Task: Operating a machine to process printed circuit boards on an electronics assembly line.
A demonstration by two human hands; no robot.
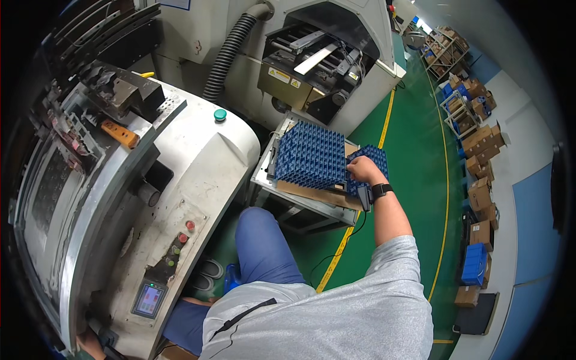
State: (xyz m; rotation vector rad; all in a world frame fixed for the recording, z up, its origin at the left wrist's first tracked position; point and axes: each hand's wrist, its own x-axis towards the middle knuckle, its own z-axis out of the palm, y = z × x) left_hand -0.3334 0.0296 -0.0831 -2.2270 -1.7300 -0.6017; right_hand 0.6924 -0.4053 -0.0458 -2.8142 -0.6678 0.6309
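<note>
My right hand [362, 170], with a black watch on its wrist, reaches forward over a metal stand [267, 174]. Its fingers are pinched together; what they hold, if anything, is too small to make out. Close to the fingertips, on the left, is a large block of dark blue pieces [311, 155] in a tight grid. A smaller blue block [375, 157] lies just beyond the hand. Brown cardboard [318, 194] shows beneath the large block. Part of a hand [90, 343] touches the machine at the lower left edge, perhaps my left hand; its fingers are mostly hidden.
A white machine body [198, 162] with a green button [220, 114], red buttons and a small screen [147, 299] stands at left. Ahead is a machine opening with rollers [318, 57] and a ribbed black hose [231, 54]. Cardboard boxes [480, 192] line the right wall.
</note>
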